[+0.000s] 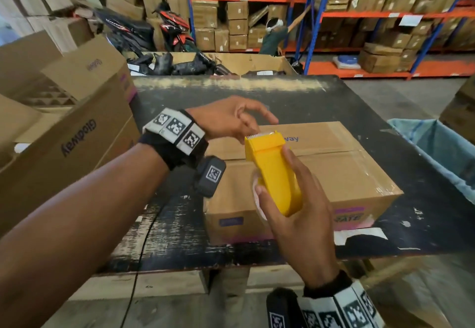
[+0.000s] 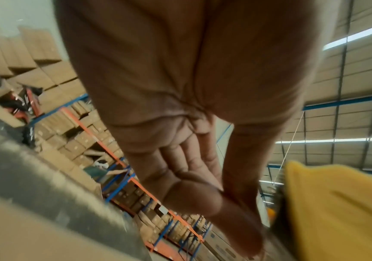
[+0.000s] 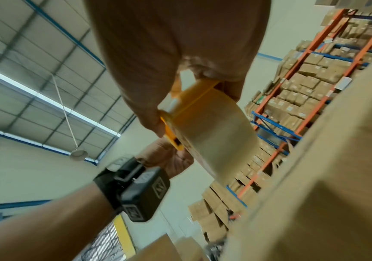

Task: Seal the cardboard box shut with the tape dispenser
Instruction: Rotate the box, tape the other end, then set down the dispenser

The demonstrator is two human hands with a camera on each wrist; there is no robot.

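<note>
An open carton [image 1: 64, 122] stands off the table's [image 1: 385, 112] left edge. The left hand [image 1: 226, 119] pinches at the toothed tip of the yellow tape dispenser [image 1: 272, 171], which the right hand [image 1: 295, 214] grasps above the closed cardboard box [image 1: 354, 173] near the table's front edge.

Warehouse, tall blue-and-orange racking [image 1: 321, 14] stacked with cartons [image 1: 237, 10], worn packing table [image 1: 359, 101], metal roof [image 2: 359, 70]
</note>
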